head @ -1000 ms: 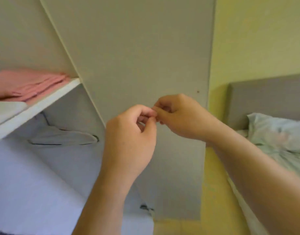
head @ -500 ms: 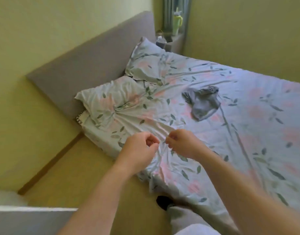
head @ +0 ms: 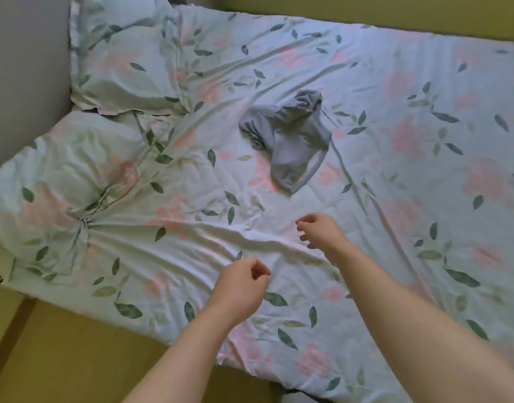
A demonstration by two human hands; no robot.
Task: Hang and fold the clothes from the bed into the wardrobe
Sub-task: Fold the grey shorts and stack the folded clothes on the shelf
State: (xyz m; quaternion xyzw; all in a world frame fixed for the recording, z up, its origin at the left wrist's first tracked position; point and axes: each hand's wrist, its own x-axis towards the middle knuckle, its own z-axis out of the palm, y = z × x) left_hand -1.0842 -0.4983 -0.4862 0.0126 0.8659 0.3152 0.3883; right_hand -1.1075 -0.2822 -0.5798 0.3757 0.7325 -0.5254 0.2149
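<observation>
A crumpled grey garment (head: pixel 287 138) lies in the middle of the bed (head: pixel 410 199), which has a pale floral sheet. My right hand (head: pixel 318 229) hovers over the sheet just below the garment, fingers loosely curled and holding nothing. My left hand (head: pixel 241 283) is lower and to the left, above the sheet near the bed's edge, fingers also loosely curled and empty. Neither hand touches the garment. The wardrobe is out of view.
Two floral pillows (head: pixel 125 53) (head: pixel 61 199) lie at the left against a grey headboard (head: pixel 23 68). Yellow-green floor (head: pixel 61 353) runs along the bed's near edge, and a yellow-green wall (head: pixel 366 10) borders the far side.
My view has swung from the wardrobe to the bed and come closer over it. My hands, which met fingertip to fingertip, have parted, the right one reaching toward the grey garment.
</observation>
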